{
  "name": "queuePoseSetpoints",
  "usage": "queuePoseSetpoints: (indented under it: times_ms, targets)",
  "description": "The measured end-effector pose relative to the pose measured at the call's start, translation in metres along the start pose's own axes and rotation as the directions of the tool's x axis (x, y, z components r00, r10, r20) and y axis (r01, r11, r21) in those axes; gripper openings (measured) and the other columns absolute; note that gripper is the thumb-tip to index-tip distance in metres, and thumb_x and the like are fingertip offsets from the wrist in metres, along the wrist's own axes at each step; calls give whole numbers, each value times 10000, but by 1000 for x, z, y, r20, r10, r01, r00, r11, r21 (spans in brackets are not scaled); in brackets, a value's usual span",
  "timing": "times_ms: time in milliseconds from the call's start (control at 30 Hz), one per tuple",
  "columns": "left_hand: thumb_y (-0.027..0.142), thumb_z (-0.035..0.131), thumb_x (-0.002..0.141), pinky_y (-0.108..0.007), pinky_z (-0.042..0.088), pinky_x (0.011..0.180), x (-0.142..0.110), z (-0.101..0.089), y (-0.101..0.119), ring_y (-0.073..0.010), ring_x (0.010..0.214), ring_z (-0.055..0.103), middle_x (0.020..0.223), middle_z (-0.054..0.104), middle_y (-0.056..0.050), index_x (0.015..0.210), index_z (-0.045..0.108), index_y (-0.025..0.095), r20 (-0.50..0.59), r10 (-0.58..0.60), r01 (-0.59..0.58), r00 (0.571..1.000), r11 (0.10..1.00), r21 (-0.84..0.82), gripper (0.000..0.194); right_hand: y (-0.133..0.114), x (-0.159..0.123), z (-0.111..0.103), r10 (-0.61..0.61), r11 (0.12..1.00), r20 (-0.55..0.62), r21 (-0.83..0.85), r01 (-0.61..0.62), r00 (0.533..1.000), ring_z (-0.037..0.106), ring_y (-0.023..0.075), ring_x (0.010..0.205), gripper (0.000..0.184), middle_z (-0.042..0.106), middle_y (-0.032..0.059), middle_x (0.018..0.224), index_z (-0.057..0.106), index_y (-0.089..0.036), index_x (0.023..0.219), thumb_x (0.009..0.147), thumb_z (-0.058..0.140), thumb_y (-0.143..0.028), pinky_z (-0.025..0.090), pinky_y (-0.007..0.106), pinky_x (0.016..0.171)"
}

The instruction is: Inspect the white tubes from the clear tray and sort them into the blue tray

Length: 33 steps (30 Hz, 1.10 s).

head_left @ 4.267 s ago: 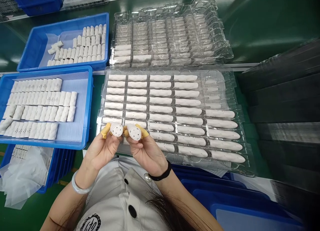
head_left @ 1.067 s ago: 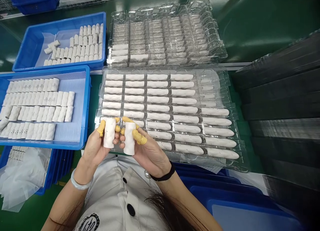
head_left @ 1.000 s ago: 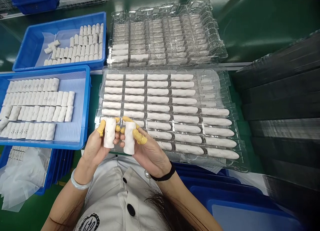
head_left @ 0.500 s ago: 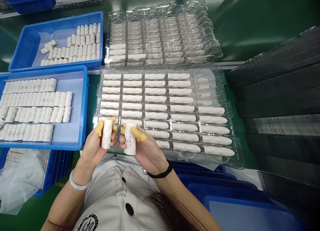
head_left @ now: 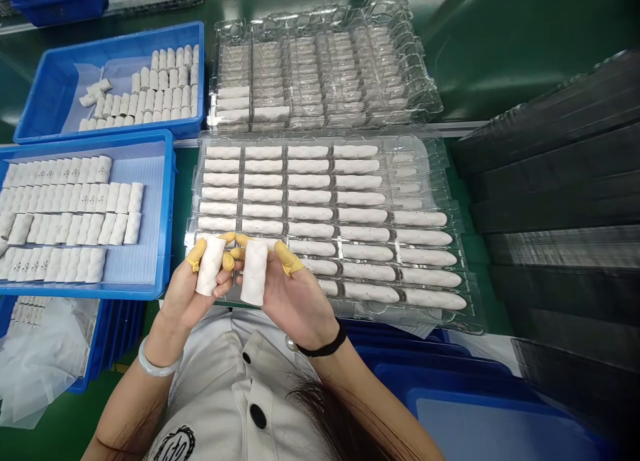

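Note:
Two short white cylinders with a wavy, dimpled surface are in my hands, side by side over the near edge of the clear plastic tray (head_left: 295, 138). My left hand (head_left: 193, 291) is closed on one cylinder (head_left: 211, 268), which leans slightly. The other cylinder (head_left: 255, 274) stands nearly upright against the fingers of my right hand (head_left: 293, 294); my right thumb is lifted off its side. Yellow finger cots cover the thumbs and some fingertips. Behind my hands, long white dimpled pieces (head_left: 367, 252) lie in rows in the tray's slots.
At left, a blue bin (head_left: 167, 214) holds rows of white cylinders, some with dark marks. Another blue bin (head_left: 43, 98) with cylinders sits behind it. More clear trays (head_left: 345, 68) are stacked at the back. A dark stack (head_left: 565, 181) stands at right, and blue bins (head_left: 400, 361) below.
Earlier the cylinders' holed ends faced me; now their sides do. Both have since been turned in my fingers, and the right one's dark marks no longer show. My right thumb has lifted away.

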<state>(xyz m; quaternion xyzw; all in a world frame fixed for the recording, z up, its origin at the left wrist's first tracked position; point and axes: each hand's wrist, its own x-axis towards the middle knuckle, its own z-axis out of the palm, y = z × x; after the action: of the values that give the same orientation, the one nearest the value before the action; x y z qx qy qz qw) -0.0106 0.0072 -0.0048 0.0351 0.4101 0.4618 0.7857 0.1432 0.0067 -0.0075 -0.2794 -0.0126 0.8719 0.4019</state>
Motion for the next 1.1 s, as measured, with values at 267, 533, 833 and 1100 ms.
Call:
queuePoseSetpoints:
  times_ms: [267,533,833,1100]
  targets:
    - [402,355,1008,-172,408,430,-1,-1,-3,-84,519,477,717,602,-93,924,678,68,-2,47,-47,999,997,61,472,0,0,-3,-26,1000,-44,-5,26,999,655,210,944,329,720,78,928,688,-160,1099,934,461,-331,535,387,875]
    - [419,547,939,-171,436,467,-2,1,-6,-97,567,529,701,619,-81,942,693,70,-24,92,-88,995,989,119,379,4,1,-4,-94,994,-32,-62,92,995,658,181,854,295,717,31,888,672,-191,1059,792,712,-309,524,357,834]
    - [421,534,942,-164,390,415,-2,1,-6,-80,507,460,654,547,-30,1006,694,87,28,88,-91,996,987,135,375,5,3,-10,-132,968,-35,-218,122,991,560,105,557,353,649,-17,632,626,-191,844,711,814,-458,451,244,589]
    - [360,330,1017,-166,405,405,1,3,-1,-86,490,474,643,556,-54,938,665,73,-77,37,-35,996,999,33,447,-1,-1,-1,-12,999,-23,-35,12,1000,658,226,955,436,704,79,968,636,-196,1092,930,485,-571,543,407,841]
